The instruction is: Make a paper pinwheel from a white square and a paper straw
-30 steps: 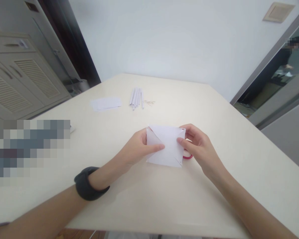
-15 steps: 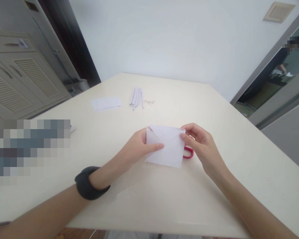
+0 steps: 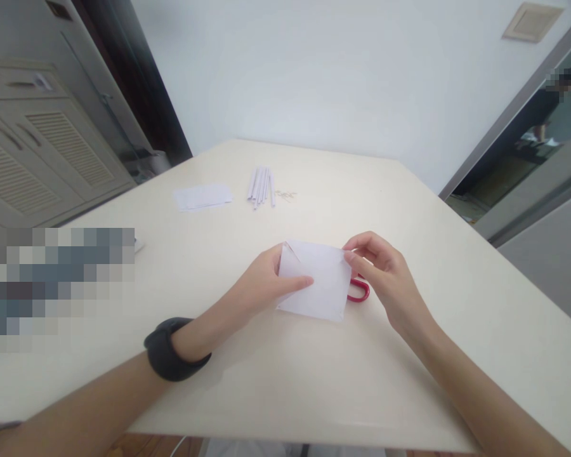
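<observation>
We hold a square of white paper [image 3: 326,279] in front of us, over the near half of the table [image 3: 290,381]; whether its lower edge touches the top, we cannot tell. Our left hand [image 3: 259,282] pinches it by the left side, the thumb lying flat across the front and the fingers mostly hidden behind. Our right hand [image 3: 380,270] pinches the upper right corner between thumb and fingertips. A diagonal fold shows at the upper left corner. A red loop [image 3: 367,292] (it looks like a scissor handle) pokes out from behind the paper's right edge, just below our right fingers.

On our left wrist we wear a black band [image 3: 166,355]. Farther back on the table lie a bundle of white rolls [image 3: 261,186], some thin loops [image 3: 285,195] just to their right, and a few white sheets [image 3: 202,197] to their left. A patch of the table's left side is pixelated. Beyond the wall [image 3: 314,76], at the far right, we see another person [image 3: 568,108], partly blurred.
</observation>
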`<state>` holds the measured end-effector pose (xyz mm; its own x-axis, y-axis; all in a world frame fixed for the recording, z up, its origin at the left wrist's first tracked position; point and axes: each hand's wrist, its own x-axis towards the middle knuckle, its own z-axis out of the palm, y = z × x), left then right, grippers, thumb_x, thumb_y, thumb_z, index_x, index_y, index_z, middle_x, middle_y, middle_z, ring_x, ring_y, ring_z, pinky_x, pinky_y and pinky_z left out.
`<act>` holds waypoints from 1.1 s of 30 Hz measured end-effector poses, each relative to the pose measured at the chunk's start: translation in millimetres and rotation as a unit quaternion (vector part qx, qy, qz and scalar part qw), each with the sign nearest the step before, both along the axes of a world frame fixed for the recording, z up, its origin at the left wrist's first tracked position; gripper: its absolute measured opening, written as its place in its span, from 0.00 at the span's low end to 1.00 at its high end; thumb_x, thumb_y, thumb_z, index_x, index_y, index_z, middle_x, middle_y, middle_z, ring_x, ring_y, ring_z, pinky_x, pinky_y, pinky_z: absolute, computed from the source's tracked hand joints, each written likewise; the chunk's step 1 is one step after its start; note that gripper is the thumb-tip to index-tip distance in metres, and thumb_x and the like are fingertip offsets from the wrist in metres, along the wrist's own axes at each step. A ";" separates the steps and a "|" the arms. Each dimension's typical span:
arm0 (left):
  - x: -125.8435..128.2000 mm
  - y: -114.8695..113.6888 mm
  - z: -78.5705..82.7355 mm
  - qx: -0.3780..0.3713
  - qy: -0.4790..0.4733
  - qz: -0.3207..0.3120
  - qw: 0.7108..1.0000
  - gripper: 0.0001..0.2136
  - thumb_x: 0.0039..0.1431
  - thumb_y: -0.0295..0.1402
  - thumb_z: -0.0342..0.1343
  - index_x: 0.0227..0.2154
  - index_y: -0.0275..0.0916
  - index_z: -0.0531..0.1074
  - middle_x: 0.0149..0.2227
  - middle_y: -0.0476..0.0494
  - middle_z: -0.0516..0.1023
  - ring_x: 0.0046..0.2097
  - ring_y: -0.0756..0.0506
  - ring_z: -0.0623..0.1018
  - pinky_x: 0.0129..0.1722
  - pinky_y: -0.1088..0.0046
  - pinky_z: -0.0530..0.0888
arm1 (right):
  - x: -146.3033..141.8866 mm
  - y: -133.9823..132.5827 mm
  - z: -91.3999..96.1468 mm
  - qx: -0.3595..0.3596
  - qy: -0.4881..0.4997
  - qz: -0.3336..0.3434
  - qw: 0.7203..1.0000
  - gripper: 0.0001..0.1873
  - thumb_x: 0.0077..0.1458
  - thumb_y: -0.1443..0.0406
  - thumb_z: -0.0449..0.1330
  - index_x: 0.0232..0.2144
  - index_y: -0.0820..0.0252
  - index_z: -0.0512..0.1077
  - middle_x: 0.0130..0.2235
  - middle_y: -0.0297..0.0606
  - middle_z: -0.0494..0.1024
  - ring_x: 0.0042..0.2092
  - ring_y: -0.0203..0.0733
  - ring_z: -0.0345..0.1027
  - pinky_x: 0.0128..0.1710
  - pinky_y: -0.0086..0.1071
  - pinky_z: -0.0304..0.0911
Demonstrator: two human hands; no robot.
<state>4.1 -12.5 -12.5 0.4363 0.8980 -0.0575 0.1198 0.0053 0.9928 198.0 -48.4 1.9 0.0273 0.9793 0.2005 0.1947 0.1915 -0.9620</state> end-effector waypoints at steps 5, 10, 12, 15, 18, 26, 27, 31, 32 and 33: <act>-1.0 0.3 -0.5 0.013 0.014 0.014 1.000 0.18 0.47 0.37 0.62 0.42 0.39 0.68 0.44 0.40 0.77 0.45 0.36 0.76 0.39 0.60 0.73 | 0.5 -0.1 -1.2 0.010 -0.033 -0.011 0.999 0.04 0.55 0.63 0.54 0.31 0.56 0.68 0.34 0.34 0.70 0.34 0.36 0.63 0.30 0.28 0.61; -1.3 0.8 -0.8 0.000 0.001 0.008 1.000 0.18 0.47 0.37 0.61 0.42 0.40 0.68 0.45 0.40 0.77 0.45 0.37 0.76 0.40 0.62 0.73 | -0.2 -0.3 -2.9 0.050 -0.068 -0.029 0.996 0.04 0.57 0.64 0.54 0.32 0.56 0.68 0.40 0.35 0.70 0.37 0.36 0.65 0.37 0.31 0.64; -1.0 0.3 0.1 -0.007 -0.006 0.004 1.000 0.19 0.48 0.36 0.61 0.43 0.40 0.68 0.46 0.40 0.77 0.45 0.38 0.76 0.40 0.63 0.73 | -0.3 0.1 -3.6 0.078 -0.094 -0.046 0.991 0.03 0.56 0.66 0.54 0.32 0.56 0.68 0.40 0.35 0.69 0.38 0.36 0.65 0.40 0.32 0.64; -0.6 -0.4 1.3 -0.012 -0.014 0.003 1.000 0.19 0.48 0.35 0.61 0.44 0.40 0.68 0.46 0.40 0.76 0.45 0.38 0.76 0.39 0.64 0.73 | 0.2 0.6 -4.5 0.093 -0.116 -0.060 0.987 0.03 0.56 0.66 0.55 0.31 0.56 0.68 0.41 0.35 0.69 0.41 0.38 0.65 0.42 0.34 0.64; -0.6 -0.6 1.7 -0.011 -0.016 0.002 1.000 0.18 0.48 0.35 0.61 0.43 0.40 0.68 0.46 0.41 0.77 0.45 0.39 0.76 0.39 0.65 0.73 | 0.4 0.7 -4.8 0.093 -0.121 -0.062 0.986 0.03 0.57 0.65 0.55 0.31 0.56 0.69 0.41 0.36 0.69 0.42 0.39 0.65 0.43 0.35 0.64; 0.0 -2.0 3.9 0.003 0.013 0.010 1.000 0.16 0.49 0.35 0.60 0.42 0.39 0.69 0.44 0.42 0.77 0.43 0.40 0.77 0.37 0.67 0.73 | -4.2 -2.1 -3.2 0.155 -0.133 -0.038 0.978 0.05 0.56 0.69 0.55 0.32 0.55 0.69 0.41 0.36 0.67 0.45 0.39 0.64 0.43 0.35 0.65; 0.1 -2.3 4.3 0.005 0.020 0.013 1.000 0.16 0.49 0.35 0.59 0.42 0.39 0.68 0.43 0.42 0.77 0.42 0.40 0.77 0.37 0.67 0.73 | -4.9 -2.8 -3.4 0.168 -0.140 -0.036 0.975 0.05 0.56 0.70 0.55 0.32 0.55 0.69 0.42 0.36 0.67 0.45 0.39 0.64 0.43 0.34 0.65; 0.2 -2.8 4.4 0.012 0.037 0.020 0.999 0.16 0.50 0.36 0.59 0.42 0.39 0.68 0.41 0.43 0.78 0.40 0.41 0.77 0.35 0.67 0.73 | -6.9 -5.6 -4.5 0.208 -0.187 -0.045 0.959 0.04 0.54 0.70 0.57 0.31 0.55 0.70 0.43 0.38 0.65 0.47 0.40 0.62 0.43 0.34 0.65; 0.1 -2.7 4.0 0.014 0.038 0.020 0.999 0.16 0.50 0.36 0.59 0.42 0.40 0.68 0.41 0.43 0.78 0.40 0.41 0.77 0.35 0.68 0.73 | -7.2 -6.1 -5.0 0.215 -0.200 -0.047 0.955 0.04 0.54 0.70 0.58 0.31 0.55 0.70 0.44 0.38 0.65 0.48 0.41 0.62 0.43 0.34 0.65; -0.1 -2.5 3.6 0.015 0.038 0.019 0.999 0.16 0.50 0.36 0.59 0.42 0.40 0.68 0.41 0.44 0.78 0.40 0.41 0.77 0.35 0.68 0.73 | -7.6 -6.5 -5.7 0.219 -0.211 -0.046 0.952 0.03 0.54 0.69 0.58 0.31 0.55 0.70 0.45 0.39 0.64 0.49 0.41 0.62 0.42 0.34 0.66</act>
